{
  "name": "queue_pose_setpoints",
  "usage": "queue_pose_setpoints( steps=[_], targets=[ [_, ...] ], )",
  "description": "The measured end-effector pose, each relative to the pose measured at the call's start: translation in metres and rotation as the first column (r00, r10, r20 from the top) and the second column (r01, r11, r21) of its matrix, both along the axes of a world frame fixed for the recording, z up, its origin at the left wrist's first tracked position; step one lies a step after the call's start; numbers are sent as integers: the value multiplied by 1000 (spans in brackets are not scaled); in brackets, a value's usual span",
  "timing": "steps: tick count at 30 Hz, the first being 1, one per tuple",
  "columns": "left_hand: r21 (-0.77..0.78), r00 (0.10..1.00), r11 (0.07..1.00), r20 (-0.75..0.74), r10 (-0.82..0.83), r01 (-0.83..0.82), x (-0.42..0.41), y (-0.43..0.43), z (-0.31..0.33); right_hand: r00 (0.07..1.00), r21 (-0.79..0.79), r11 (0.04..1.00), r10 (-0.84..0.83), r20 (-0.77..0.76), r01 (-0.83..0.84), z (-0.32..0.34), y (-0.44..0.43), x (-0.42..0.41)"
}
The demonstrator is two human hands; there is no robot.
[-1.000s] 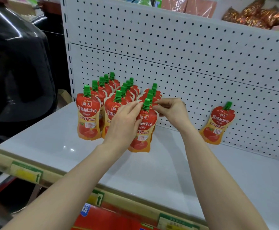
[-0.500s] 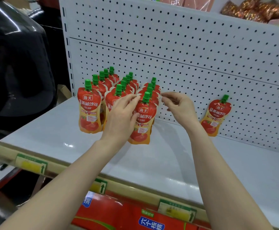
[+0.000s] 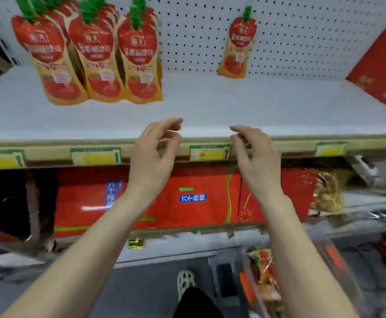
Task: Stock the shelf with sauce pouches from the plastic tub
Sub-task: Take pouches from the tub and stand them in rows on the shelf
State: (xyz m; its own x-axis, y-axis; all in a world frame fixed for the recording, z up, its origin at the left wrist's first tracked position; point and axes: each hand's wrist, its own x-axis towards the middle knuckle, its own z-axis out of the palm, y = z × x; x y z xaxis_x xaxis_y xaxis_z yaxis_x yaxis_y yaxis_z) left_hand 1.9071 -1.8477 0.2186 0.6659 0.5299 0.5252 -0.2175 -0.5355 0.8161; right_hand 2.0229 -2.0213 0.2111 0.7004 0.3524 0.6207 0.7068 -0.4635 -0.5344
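Bare forearms (image 3: 91, 249) here, skin showing right up to the left hand (image 3: 151, 154) and right hand (image 3: 255, 157). Well below the hands, between them, a pale shoe (image 3: 185, 282) with cut-out holes pokes from a black trouser leg (image 3: 195, 304).

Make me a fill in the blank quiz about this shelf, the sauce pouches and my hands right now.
The left hand and the right hand each hold ____.
The pouch rows stand ____ across at the front.
The lone pouch leans on the pegboard, to the ____ of the rows.
Every cap is ____ in colour.
Missing words: nothing; three; right; green.
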Motion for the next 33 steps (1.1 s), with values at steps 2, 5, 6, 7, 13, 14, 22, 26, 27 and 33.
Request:
queue_pose_setpoints(
  steps=[2, 5, 6, 7, 13, 14, 22, 26, 27, 33],
  targets=[
    [-56, 995, 994, -35, -92, 90, -5, -35, -24, 993, 34, 993, -110, -30, 111, -36, -48, -29],
    [-83, 968, 974, -120, -219, 210, -10, -84, -66, 947, 25, 963, -260, -189, 269, -97, -113, -69],
    [-85, 952, 966, -168, -257, 246, -11, -101, -81, 918, -8, 950, -302, -258, 311, -118, -134, -81],
    [-93, 930, 955, -218, -295, 281, -10, -118, -96, 884, -50, 938, -339, -321, 342, -139, -153, -93],
    [-236, 696, 868, -522, -492, 436, 3, -208, -198, 611, -317, 846, -530, -589, 428, -236, -259, -121],
    [-261, 652, 859, -565, -506, 441, 7, -223, -216, 553, -365, 825, -561, -616, 431, -251, -276, -117],
    [-338, 365, 852, -794, -487, 400, 62, -335, -337, 298, -631, 750, -659, -691, 196, -358, -374, -14],
    [-195, 327, 854, -864, -382, 482, 98, -374, -401, 293, -714, 689, -714, -636, 127, -425, -392, 36],
    [-148, 298, 857, -897, -326, 493, 107, -382, -416, 317, -717, 685, -714, -625, 130, -440, -394, 44],
    [-74, 166, 864, -970, -179, 498, 154, -419, -505, 404, -795, 605, -738, -540, 41, -490, -404, 70]
  ],
)
